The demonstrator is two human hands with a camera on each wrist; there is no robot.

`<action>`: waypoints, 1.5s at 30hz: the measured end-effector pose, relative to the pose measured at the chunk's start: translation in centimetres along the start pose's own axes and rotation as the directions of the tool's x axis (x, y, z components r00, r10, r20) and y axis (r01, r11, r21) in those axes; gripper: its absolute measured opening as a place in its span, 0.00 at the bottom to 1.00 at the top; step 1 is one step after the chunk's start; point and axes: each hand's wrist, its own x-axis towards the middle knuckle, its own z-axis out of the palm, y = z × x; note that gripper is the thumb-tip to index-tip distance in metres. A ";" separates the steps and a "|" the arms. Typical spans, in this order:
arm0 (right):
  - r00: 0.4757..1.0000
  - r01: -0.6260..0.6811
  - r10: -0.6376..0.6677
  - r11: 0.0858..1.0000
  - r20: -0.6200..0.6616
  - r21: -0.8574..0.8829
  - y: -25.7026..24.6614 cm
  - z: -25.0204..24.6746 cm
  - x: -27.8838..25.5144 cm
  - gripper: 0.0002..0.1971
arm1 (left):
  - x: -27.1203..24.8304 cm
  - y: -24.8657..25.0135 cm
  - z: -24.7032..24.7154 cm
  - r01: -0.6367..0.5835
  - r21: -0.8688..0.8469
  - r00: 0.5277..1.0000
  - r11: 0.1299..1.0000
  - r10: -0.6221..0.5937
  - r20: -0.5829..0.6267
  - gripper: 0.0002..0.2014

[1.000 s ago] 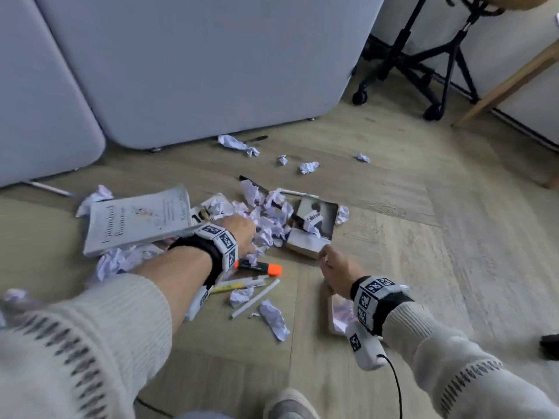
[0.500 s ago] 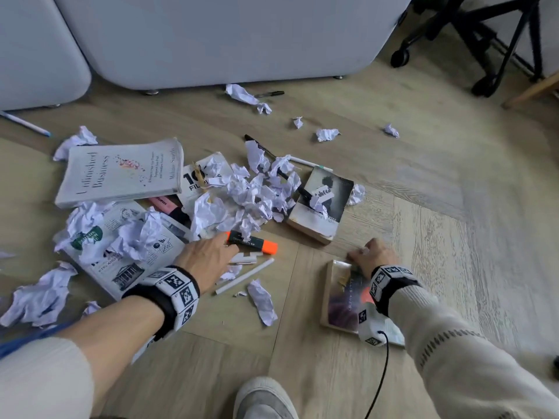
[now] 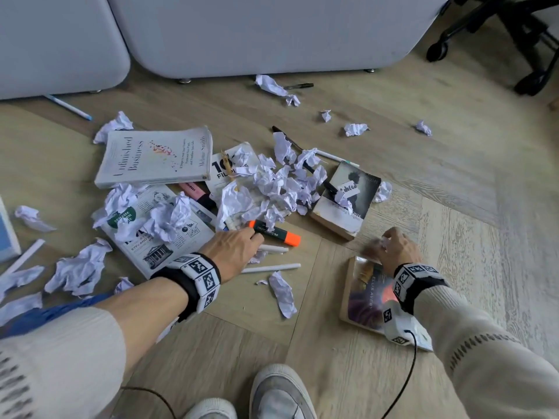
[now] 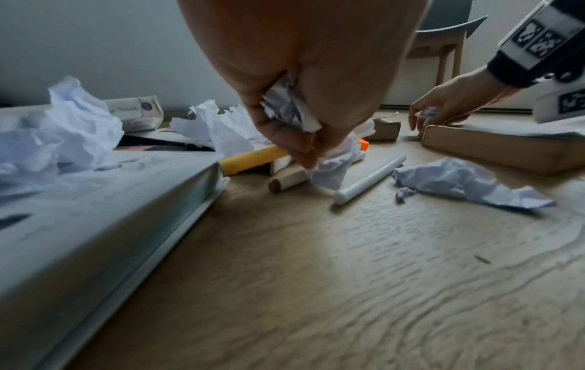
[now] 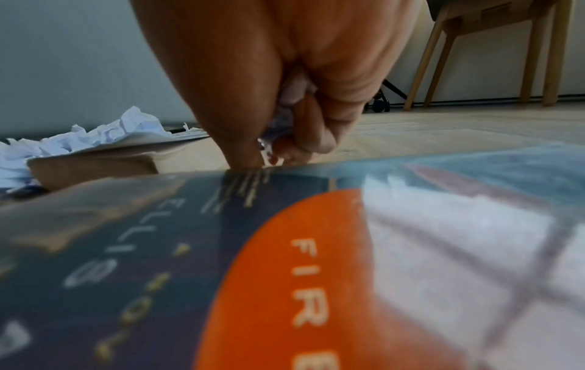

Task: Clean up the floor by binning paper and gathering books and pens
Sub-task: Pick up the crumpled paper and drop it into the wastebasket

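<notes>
The left hand (image 3: 233, 246) clutches a paper wad (image 4: 289, 105) while pinching another scrap (image 4: 332, 165); overfilled, it may drop one. Five books lie scattered on the floor (image 3: 393, 146). The right hand (image 3: 396, 249) curls around crumpled paper at the dark book (image 3: 367, 294), which could slide.

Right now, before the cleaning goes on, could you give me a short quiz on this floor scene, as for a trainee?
1. True or false: the left hand holds crumpled paper.
2. The right hand, pinching a small paper wad, is at the edge of which book?
A) Unfinished Business
B) the dark book with an orange circle
C) the book with a building drawing
3. Fill in: the highlighter by the left hand has an ___ cap.

Key: 1 true; 2 B; 3 orange.
</notes>
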 end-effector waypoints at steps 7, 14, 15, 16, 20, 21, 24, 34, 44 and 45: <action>0.996 -0.055 0.060 0.996 0.072 -0.074 0.2 0.2 0.8 0.11 | 0.0 0.0 -0.6 0.071 -0.082 0.996 0.994 -0.075 -0.044 0.07; 0.964 0.253 -0.224 0.935 -0.142 0.247 -7.1 -0.6 -3.4 0.02 | 0.1 0.0 -0.5 0.072 -0.169 0.997 0.983 -0.072 0.006 0.07; 0.960 0.278 -0.255 0.917 -0.115 0.286 -8.5 -0.4 -4.6 0.05 | 0.1 0.1 -0.5 0.074 -0.177 0.997 0.982 -0.074 0.005 0.07; 0.949 0.314 -0.303 0.897 -0.084 0.310 -9.7 0.1 -5.8 0.06 | 0.1 0.1 -0.5 0.075 -0.182 0.997 0.980 -0.078 -0.006 0.09; 0.860 0.441 -0.466 0.884 0.206 0.157 -12.6 2.7 -10.0 0.16 | -0.1 -0.1 -0.8 0.106 -0.165 0.988 0.981 -0.122 -0.095 0.19; 0.846 0.454 -0.461 0.886 0.270 0.090 -12.8 3.6 -10.4 0.19 | -0.2 -0.2 -1.0 0.115 -0.153 0.983 0.982 -0.134 -0.126 0.21; 0.798 0.542 -0.512 0.840 0.318 -0.008 -12.8 5.2 -11.0 0.13 | -0.8 -0.6 -1.2 0.101 -0.101 0.973 0.990 -0.119 -0.197 0.17; 0.754 0.581 -0.642 0.750 0.140 0.315 -11.8 4.5 -10.2 0.08 | -2.7 0.4 0.2 -0.138 0.062 0.984 0.988 0.130 0.122 0.08; 0.628 0.771 -0.762 0.637 0.156 0.012 -13.6 5.8 -10.7 0.12 | -3.8 -0.8 -0.6 0.004 -0.075 0.999 0.997 -0.008 -0.046 0.15; 0.608 0.790 -0.782 0.613 0.138 -0.003 -13.6 5.8 -10.7 0.10 | -4.1 -1.2 -0.6 0.029 -0.112 0.997 0.993 -0.037 -0.072 0.16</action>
